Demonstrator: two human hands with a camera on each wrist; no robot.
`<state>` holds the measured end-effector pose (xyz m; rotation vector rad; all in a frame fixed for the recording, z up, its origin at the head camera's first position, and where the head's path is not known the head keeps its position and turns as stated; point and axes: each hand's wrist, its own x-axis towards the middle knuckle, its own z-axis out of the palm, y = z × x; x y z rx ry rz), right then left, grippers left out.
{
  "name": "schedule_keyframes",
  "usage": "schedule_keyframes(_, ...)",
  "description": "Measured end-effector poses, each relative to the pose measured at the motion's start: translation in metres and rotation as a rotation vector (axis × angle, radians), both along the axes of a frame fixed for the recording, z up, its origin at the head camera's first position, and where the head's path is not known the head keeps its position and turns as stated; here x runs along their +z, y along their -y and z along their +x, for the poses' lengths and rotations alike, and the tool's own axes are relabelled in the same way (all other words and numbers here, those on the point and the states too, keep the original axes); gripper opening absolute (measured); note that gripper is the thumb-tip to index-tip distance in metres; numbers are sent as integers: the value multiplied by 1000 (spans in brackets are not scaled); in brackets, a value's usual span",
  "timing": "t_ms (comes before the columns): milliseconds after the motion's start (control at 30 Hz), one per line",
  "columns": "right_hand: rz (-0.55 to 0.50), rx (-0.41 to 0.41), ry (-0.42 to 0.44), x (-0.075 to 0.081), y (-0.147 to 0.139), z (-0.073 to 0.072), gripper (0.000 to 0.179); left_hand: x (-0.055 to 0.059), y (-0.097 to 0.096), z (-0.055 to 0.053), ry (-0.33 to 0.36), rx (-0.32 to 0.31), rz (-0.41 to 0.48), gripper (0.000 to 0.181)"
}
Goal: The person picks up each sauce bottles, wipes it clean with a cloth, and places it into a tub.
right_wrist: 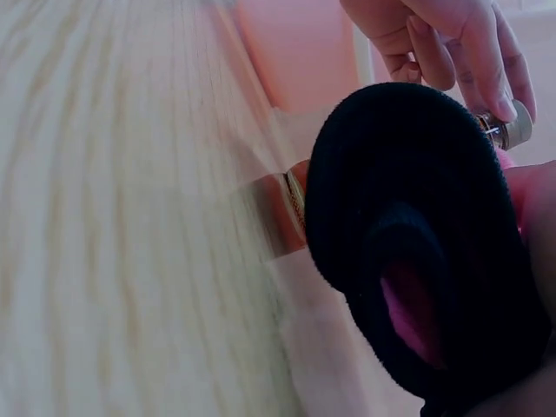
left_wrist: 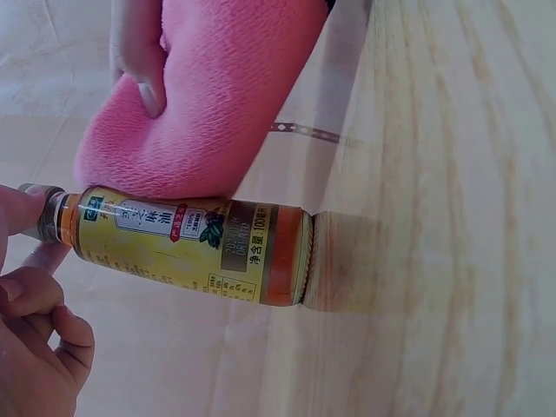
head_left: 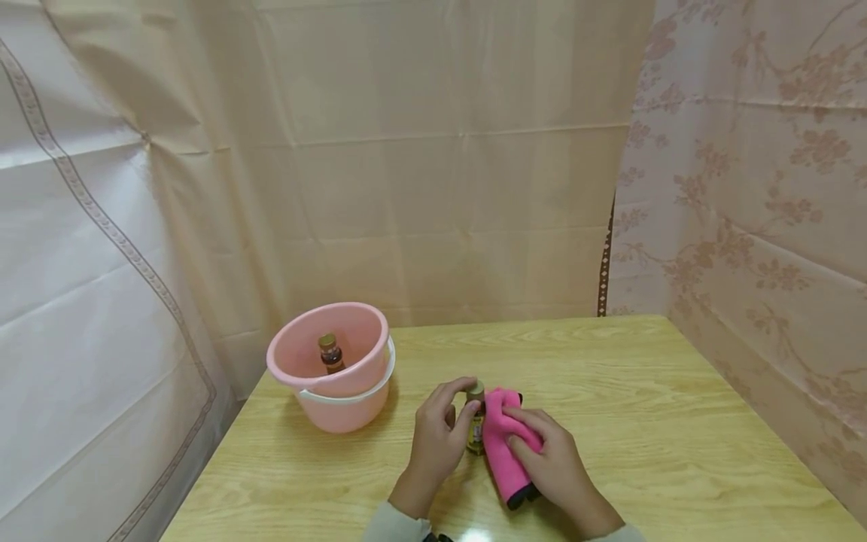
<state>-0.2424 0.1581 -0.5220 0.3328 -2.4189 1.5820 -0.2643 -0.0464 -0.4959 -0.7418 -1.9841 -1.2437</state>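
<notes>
A small sesame oil bottle (head_left: 476,434) with a yellow label stands upright on the table, its cap pinched at the top between thumb and finger of my left hand (head_left: 435,433). In the left wrist view the bottle (left_wrist: 178,248) shows its label and orange base band. My right hand (head_left: 555,461) grips a folded pink cloth (head_left: 501,444) with black edging, which lies against the bottle's right side. From the right wrist, the cloth's black edge (right_wrist: 391,148) hides most of the bottle, while the cap (right_wrist: 519,124) shows beyond it under the left fingertips.
A pink bucket (head_left: 342,414) with a white handle stands at the table's back left. Inside it is a dark bottle (head_left: 330,354) with a gold-coloured cap, leaning slightly. Curtains (head_left: 460,188) hang behind and on both sides of the wooden table (head_left: 650,421).
</notes>
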Motion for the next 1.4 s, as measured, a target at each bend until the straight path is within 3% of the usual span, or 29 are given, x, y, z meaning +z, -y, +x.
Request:
schedule_keyframes(800, 156, -13, 139, -2, 0, -1, 40, -1, 1, 1, 12, 16, -5, 25)
schedule_keyframes(1067, 157, -12, 121, -4, 0, -2, 41, 1, 0, 2, 90, 21, 25, 27)
schedule_keyframes(1267, 155, -17, 55, -6, 1, -2, 43, 3, -1, 3, 11, 56, 36, 23)
schedule_keyframes(1400, 163, -35, -20, -7, 1, -2, 46, 3, 0, 3, -1, 55, 35, 23)
